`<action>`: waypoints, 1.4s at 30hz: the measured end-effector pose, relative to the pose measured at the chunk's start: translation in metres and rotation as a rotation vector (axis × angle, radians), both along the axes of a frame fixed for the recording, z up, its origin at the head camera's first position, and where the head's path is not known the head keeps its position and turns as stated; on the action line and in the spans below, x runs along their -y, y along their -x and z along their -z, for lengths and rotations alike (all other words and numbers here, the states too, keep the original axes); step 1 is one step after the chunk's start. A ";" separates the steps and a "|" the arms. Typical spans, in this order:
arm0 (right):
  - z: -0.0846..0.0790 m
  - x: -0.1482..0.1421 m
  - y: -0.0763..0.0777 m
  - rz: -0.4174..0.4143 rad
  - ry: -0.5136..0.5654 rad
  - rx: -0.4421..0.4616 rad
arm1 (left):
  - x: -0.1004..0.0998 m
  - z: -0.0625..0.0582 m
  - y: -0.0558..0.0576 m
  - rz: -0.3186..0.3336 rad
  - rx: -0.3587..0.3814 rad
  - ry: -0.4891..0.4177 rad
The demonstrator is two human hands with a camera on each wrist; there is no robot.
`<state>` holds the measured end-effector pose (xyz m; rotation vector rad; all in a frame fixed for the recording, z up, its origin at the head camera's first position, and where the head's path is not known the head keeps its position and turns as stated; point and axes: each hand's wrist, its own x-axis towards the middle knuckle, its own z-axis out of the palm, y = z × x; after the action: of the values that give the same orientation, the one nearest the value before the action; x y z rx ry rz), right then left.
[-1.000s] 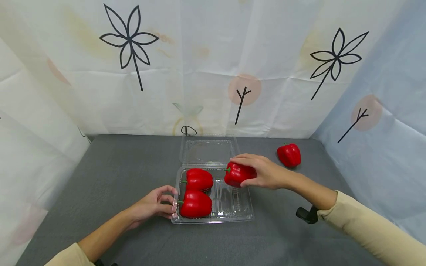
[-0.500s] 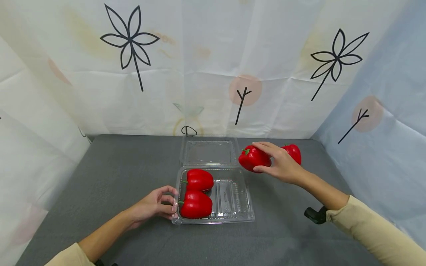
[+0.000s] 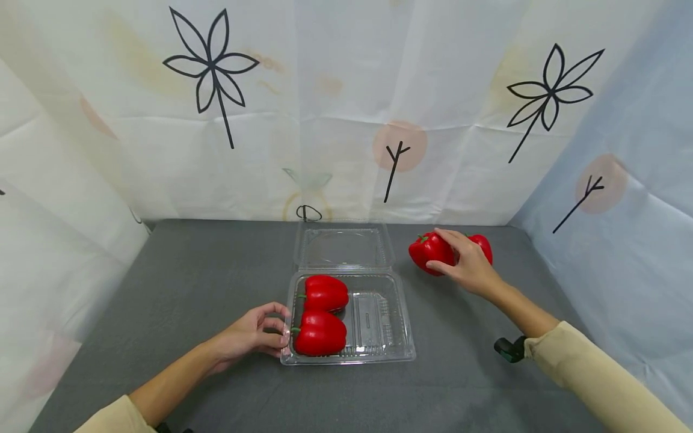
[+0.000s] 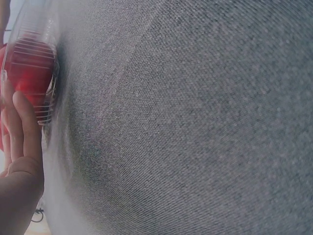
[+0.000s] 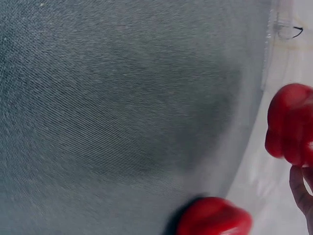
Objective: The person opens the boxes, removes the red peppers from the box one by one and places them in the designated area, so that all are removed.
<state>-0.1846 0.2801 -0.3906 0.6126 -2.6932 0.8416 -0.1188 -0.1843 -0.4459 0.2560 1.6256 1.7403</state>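
My right hand [image 3: 470, 264] grips a red bell pepper [image 3: 429, 252] by its sides, green stem showing, over the back right part of the table. In the right wrist view this pepper [image 5: 291, 125] shows above the fingertips, away from the cloth. A clear plastic clamshell container [image 3: 397, 316] lies with its lid folded back. Two red bell peppers, a rear one [image 3: 326, 293] and a front one [image 3: 320, 334], lie side by side in its left half. The fingers of my left hand [image 3: 250, 331] rest at the container's left rim; in the left wrist view they look extended.
Another red bell pepper [image 3: 483, 246] stands at the back right, partly hidden behind my right hand. The clear lid [image 3: 343, 248] lies toward the back wall. Grey cloth [image 3: 216, 264] covers the table, with patterned white curtains [image 3: 325, 90] around it.
My right hand has carried its bell pepper from above the container's right half to the back right, near the lone pepper. The left hand and container have stayed in place.
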 end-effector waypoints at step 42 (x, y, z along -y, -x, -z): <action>0.039 0.014 0.011 0.256 -0.149 0.177 | -0.001 0.000 -0.001 -0.002 -0.005 -0.001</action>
<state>-0.1960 0.2664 -0.4293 0.2208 -2.9310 0.6601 -0.1177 -0.1835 -0.4456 0.2595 1.6293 1.7436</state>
